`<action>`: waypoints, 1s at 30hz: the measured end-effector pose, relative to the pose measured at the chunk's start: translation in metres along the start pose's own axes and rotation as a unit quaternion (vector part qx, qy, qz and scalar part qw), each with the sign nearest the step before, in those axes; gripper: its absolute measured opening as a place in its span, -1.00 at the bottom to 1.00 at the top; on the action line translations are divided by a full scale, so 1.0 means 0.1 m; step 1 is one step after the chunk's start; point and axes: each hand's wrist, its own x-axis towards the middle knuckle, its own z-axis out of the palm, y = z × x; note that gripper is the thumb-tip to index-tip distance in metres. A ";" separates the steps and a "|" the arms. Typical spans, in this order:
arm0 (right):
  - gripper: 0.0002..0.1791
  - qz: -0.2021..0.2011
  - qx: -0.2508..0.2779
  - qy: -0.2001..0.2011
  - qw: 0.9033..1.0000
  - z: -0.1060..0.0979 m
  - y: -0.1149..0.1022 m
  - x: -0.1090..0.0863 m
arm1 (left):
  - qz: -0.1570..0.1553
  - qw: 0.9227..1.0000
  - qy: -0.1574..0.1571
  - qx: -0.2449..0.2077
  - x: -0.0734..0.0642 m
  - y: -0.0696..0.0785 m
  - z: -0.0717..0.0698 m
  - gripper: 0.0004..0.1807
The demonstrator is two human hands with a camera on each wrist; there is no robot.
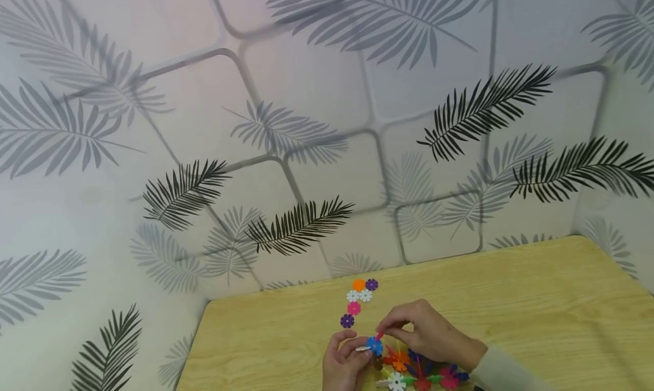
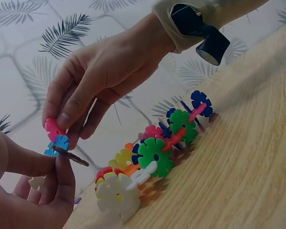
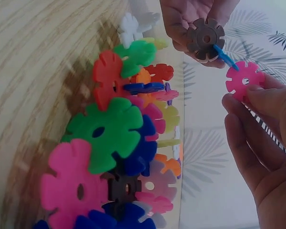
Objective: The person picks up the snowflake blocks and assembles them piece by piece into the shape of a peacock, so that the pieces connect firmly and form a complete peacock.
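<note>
My left hand holds a small joined piece of plastic flower-shaped discs: a blue disc, a brown disc and a white disc partly behind the fingers. Between thumb and fingertips my right hand pinches a pink disc from above. The pink disc's edge meets the blue one, which stands edge-on between it and the brown disc in the right wrist view. Close below the hands lies a larger assembly of interlocked discs, with a white disc and a green disc at its near side.
Loose discs lie flat beyond my left hand: a purple disc, a pink one, two white ones, an orange disc and another purple one. The wooden table ends at a leaf-patterned wall.
</note>
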 end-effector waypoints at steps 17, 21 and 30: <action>-0.77 -0.026 -0.034 -0.054 0.998 -0.05 -0.04 0.01 | -0.036 0.999 -0.014 0.014 0.01 0.01 -0.01 -0.56; -0.81 0.005 -0.005 -0.041 0.999 -0.06 -0.05 -0.01 | -0.028 0.996 -0.048 0.065 0.01 0.06 -0.03 -0.59; -0.82 0.057 0.012 -0.023 0.998 -0.06 -0.11 0.05 | 0.011 0.985 -0.073 0.158 -0.03 0.14 0.01 -0.61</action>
